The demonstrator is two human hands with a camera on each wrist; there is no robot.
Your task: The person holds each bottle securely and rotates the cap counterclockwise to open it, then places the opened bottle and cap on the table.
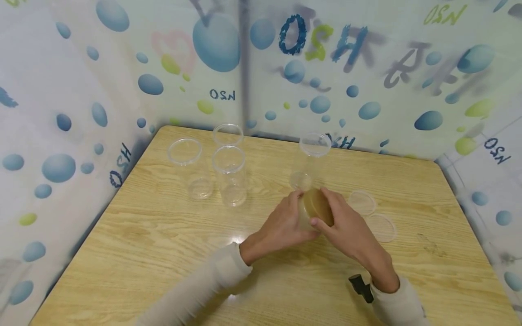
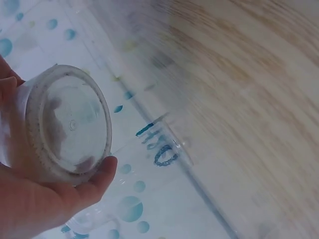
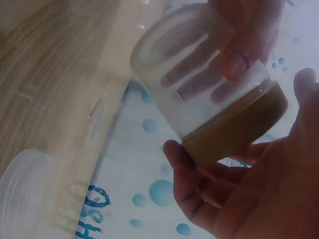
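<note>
A clear plastic jar (image 3: 169, 99) with a gold-brown screw lid (image 1: 319, 207) is held up between both hands above the table. My left hand (image 1: 281, 224) grips the jar's clear body; the fingers show through its wall in the right wrist view. Around the lid curl the fingers and thumb of my right hand (image 1: 346, 228). In the head view the jar is tilted, lid toward the right. Its round bottom (image 2: 75, 124) faces the left wrist camera, and no contents can be made out.
Tall clear containers without lids stand at the back left, including one at the front (image 1: 229, 166). Another clear container (image 1: 315, 151) stands behind the hands. Two flat clear discs (image 1: 381, 227) lie right of them on the wooden table (image 1: 163, 244). Patterned walls (image 1: 318, 72) enclose the table.
</note>
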